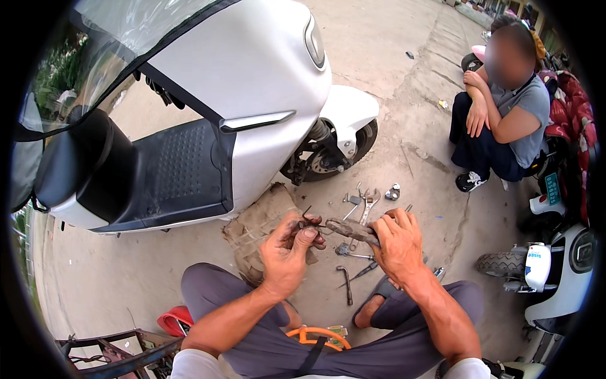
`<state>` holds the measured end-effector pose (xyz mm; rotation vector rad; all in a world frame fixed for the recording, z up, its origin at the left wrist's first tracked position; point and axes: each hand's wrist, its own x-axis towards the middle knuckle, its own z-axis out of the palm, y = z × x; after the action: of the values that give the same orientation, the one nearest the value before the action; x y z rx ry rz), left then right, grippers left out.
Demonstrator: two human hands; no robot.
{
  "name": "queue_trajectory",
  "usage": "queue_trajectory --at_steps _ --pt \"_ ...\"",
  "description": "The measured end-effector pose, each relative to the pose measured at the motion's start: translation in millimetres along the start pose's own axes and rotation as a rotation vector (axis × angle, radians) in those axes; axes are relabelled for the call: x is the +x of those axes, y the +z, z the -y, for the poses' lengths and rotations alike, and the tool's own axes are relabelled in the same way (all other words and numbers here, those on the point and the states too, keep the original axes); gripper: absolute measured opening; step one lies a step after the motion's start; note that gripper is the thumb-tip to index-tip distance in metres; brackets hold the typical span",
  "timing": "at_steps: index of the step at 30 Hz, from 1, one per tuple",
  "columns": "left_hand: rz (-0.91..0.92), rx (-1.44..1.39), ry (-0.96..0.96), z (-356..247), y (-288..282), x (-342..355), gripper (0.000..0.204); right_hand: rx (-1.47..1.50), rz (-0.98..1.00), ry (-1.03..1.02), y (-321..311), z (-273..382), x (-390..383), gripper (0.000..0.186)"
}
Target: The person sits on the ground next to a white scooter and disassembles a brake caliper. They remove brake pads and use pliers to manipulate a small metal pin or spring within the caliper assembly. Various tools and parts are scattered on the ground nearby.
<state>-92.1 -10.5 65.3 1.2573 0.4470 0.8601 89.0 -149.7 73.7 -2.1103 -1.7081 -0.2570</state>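
Observation:
My left hand (pixel 289 249), its fingers blackened with grime, pinches a thin dark bent wire (pixel 307 213) that sticks up above the fingertips. Pliers (pixel 351 230) with dark, dirty jaws are gripped in my right hand (pixel 398 243). Their jaws point left and meet the left fingertips, where a short end of the wire shows; whether they bite on it I cannot tell. Below the hands on the ground lie an L-shaped socket wrench (pixel 346 285) and a screwdriver (pixel 364 271). An adjustable wrench (pixel 368 207) lies just beyond the pliers.
A white scooter (pixel 271 82) stands ahead to the left, its front wheel (pixel 353 151) near the tools. Flattened brown cardboard (pixel 249 243) lies beside it. A person (pixel 505 107) squats at the right, near another parked scooter (pixel 568 278). An orange ring-shaped thing (pixel 315 335) sits between my legs.

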Motion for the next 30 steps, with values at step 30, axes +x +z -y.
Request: queue_trajectory --at_steps 30 --pt "-0.064 0.065 -0.011 14.4 -5.5 8.8 0.026 0.168 0.049 0.104 14.6 -3.2 -5.8 0.034"
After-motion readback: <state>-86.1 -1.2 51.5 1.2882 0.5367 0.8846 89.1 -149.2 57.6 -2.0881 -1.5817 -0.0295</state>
